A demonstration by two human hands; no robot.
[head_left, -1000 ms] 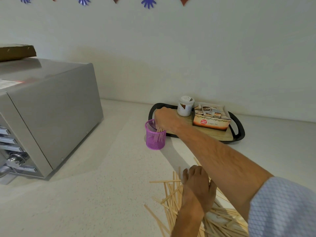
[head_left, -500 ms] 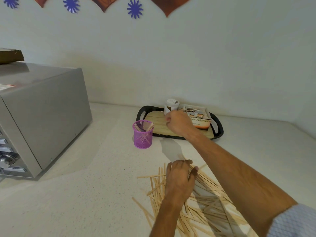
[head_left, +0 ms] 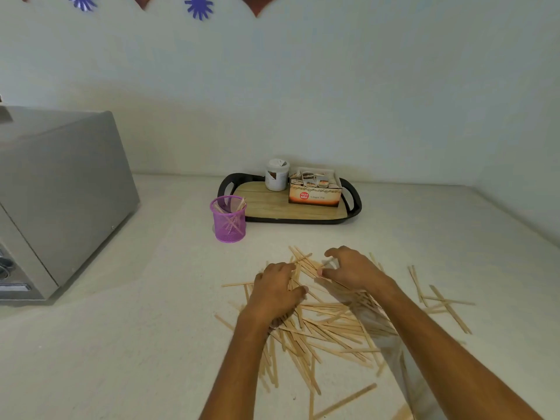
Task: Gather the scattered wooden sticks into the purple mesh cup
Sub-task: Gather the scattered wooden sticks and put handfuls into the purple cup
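Note:
The purple mesh cup (head_left: 228,221) stands upright on the counter, left of the tray, with a few sticks leaning inside it. A loose pile of wooden sticks (head_left: 333,327) is spread across the counter in front of me. My left hand (head_left: 277,294) lies on the pile's left part, its fingers bent down over some sticks and its thumb against them. My right hand (head_left: 353,269) hovers over the pile's far end with fingers arched; its thumb tip touches the sticks and it holds nothing.
A black tray (head_left: 353,204) with a wooden inlay sits at the back, carrying a white jar (head_left: 276,175) and a tea box (head_left: 315,189). A steel oven (head_left: 57,195) fills the left side. Stray sticks (head_left: 445,304) lie to the right.
My right hand left the purple cup, passed over the tray and came back down to the far end of the pile. My left hand stayed on the sticks and its fingers curled.

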